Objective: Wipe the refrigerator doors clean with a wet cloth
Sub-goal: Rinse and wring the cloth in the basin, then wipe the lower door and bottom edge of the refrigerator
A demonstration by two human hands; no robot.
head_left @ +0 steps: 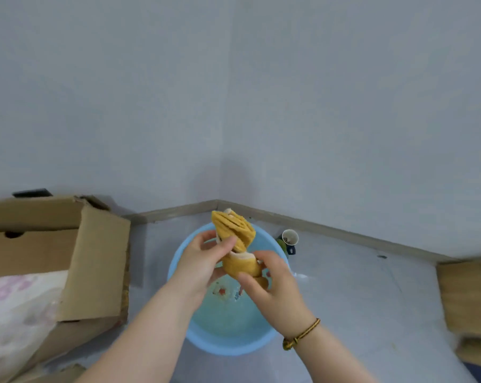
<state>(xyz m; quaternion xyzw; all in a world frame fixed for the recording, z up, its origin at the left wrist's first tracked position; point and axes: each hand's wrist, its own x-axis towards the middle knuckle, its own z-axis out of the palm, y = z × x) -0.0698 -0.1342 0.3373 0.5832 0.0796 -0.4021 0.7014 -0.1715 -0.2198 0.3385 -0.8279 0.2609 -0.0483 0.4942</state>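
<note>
Cloth held over basin.
Left hand and right hand both gripped the twisted yellow cloth above the blue basin.

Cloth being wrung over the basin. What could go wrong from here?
The left hand and right hand twist the cloth at the far rim of the basin; water may drip onto the floor. The cardboard box sits close beside the basin; splashes could soak it.

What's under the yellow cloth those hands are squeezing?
A light blue basin sits on the floor below the yellow cloth, apparently holding some water. The left hand and right hand cover part of its bottom.
</note>
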